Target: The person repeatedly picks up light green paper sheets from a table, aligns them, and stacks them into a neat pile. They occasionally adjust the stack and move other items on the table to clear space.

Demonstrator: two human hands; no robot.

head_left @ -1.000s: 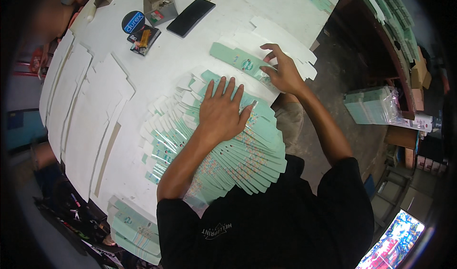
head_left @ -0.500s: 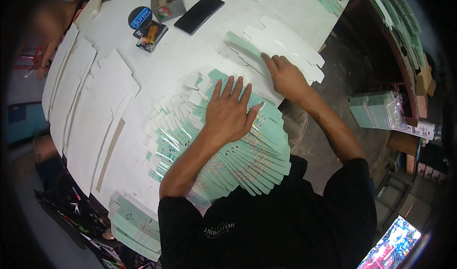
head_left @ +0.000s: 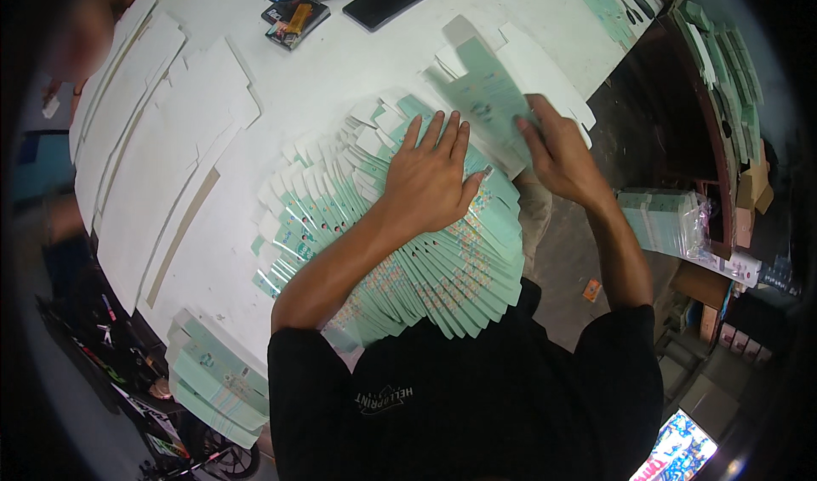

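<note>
Green carton [head_left: 492,94], pinched by its near end between the fingers of the right hand [head_left: 563,153], blurred, over the counter [head_left: 332,72] near its right edge; fingers of the left hand [head_left: 432,173] spread flat, closed on nothing, over the fanned cartons [head_left: 464,268] along the near edge; white card [head_left: 546,68] beyond, by the right edge. Possible trouble: a spill over the near edge from uneven pressing, or a dropped carton from too loose a pinch
</note>
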